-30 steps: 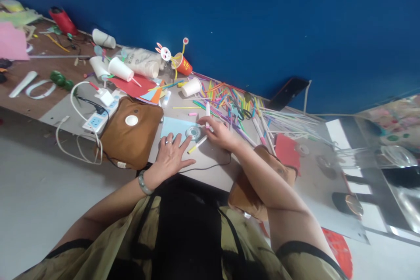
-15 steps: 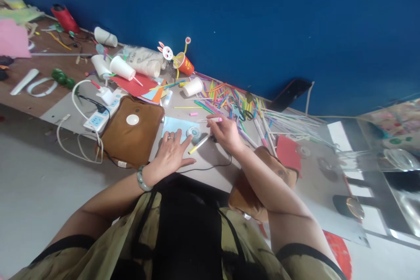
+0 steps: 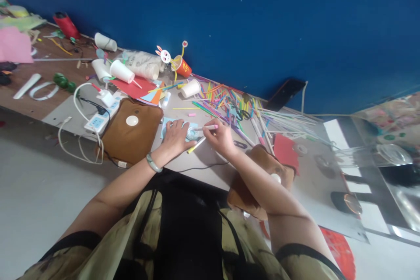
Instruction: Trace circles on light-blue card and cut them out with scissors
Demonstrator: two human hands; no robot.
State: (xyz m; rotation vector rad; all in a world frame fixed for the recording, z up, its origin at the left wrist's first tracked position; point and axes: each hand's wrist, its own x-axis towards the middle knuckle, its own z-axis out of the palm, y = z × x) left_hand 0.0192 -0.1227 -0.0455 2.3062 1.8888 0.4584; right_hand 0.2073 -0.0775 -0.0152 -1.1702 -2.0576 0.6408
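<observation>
My left hand lies flat, fingers spread, on a light blue sheet of paper. Beside its thumb and forefinger, a round clear thing like a roll of tape rests on the sheet. Pinched in my right hand is a white marker with a pink end, its other end pointing left at the roll; I cannot tell whether the tip touches. A white marker with a yellow end lies just below the roll. Above the sheet lies a small pink cap.
Many coloured sticks are strewn behind my right hand, with dark scissors among them. To the left are a brown pouch, a power strip and paper cups. Another brown pouch sits under my right forearm.
My right hand has moved slightly left and down with the marker, bringing its far end to the roll. My left hand has shifted a little up and right, nearer the roll.
</observation>
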